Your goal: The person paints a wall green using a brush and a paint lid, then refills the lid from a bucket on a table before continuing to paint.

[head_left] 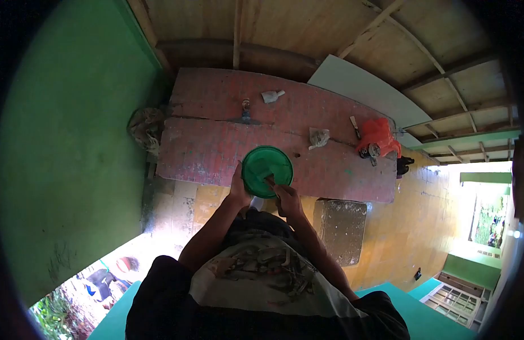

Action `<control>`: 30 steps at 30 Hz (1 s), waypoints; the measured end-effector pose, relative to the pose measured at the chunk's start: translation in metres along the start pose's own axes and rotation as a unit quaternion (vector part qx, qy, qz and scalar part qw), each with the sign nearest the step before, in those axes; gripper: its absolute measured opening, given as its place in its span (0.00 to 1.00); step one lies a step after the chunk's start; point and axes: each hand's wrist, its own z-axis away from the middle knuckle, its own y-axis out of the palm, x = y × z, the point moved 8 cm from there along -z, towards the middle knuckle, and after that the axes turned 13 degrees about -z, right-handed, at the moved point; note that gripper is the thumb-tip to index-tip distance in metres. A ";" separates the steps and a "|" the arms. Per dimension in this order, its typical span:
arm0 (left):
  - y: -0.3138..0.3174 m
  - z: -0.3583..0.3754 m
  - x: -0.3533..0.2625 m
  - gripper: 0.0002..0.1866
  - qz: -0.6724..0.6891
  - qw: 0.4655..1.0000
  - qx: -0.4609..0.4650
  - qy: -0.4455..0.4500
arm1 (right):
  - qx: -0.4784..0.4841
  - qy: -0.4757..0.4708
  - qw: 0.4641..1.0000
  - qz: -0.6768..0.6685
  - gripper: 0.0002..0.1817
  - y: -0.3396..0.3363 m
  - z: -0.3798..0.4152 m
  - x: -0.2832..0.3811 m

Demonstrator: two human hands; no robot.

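A round tub of green paint (279,161) is held in front of my body, at the near edge of a worn reddish table. My left hand (237,186) grips the tub's left side, fingers wrapped on its outer wall. In my right hand (287,199) is the handle of a paintbrush (269,179), reaching over the tub's near right rim. The brush's head is down in the tub, coated green, so its bristles are hard to make out.
On the reddish table (216,148) lie a wide scraper (246,117), a white packet (270,97), a clear plastic bag (318,137), a putty knife (355,126) and a red plastic bag (381,135) beside small cans. A speckled stool top (340,232) stands near right. A green wall (75,141) rises left.
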 end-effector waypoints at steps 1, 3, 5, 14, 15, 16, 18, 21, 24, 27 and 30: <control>-0.006 -0.003 0.003 0.39 0.016 1.000 0.003 0.009 | 0.005 0.003 1.000 0.022 0.15 0.003 0.000 -0.001; -0.015 -0.007 0.008 0.39 0.035 0.999 0.008 0.018 | 0.008 0.006 0.999 0.047 0.14 0.004 -0.005 -0.009; -0.021 -0.010 0.012 0.40 0.060 0.998 0.015 0.019 | 0.020 -0.072 0.993 0.089 0.13 0.000 -0.019 -0.018; -0.017 -0.008 0.005 0.39 0.065 0.997 0.019 0.028 | -0.008 -0.059 0.990 0.131 0.14 -0.005 -0.027 -0.017; -0.019 -0.009 0.006 0.39 0.064 0.997 0.018 0.028 | -0.007 -0.065 0.988 0.138 0.14 -0.005 -0.029 -0.018; -0.022 -0.010 0.006 0.39 0.053 0.998 0.007 0.031 | -0.009 -0.072 0.987 0.145 0.14 -0.006 -0.031 -0.019; -0.024 -0.008 0.004 0.39 0.039 0.999 -0.003 0.034 | -0.010 -0.078 0.985 0.150 0.14 -0.005 -0.030 -0.018; -0.020 -0.003 0.000 0.38 0.031 0.999 -0.001 0.040 | -0.008 -0.076 0.988 0.137 0.15 -0.002 -0.025 -0.015; -0.021 0.000 -0.001 0.37 0.030 0.998 -0.030 0.035 | -0.022 -0.080 0.984 0.158 0.15 -0.002 -0.027 -0.015; -0.019 0.003 -0.004 0.37 0.025 0.998 -0.035 0.041 | -0.028 -0.106 0.978 0.176 0.16 -0.004 -0.029 -0.013; -0.020 0.002 -0.006 0.37 0.011 0.998 -0.023 0.060 | -0.006 -0.132 0.974 0.185 0.16 -0.002 -0.025 -0.006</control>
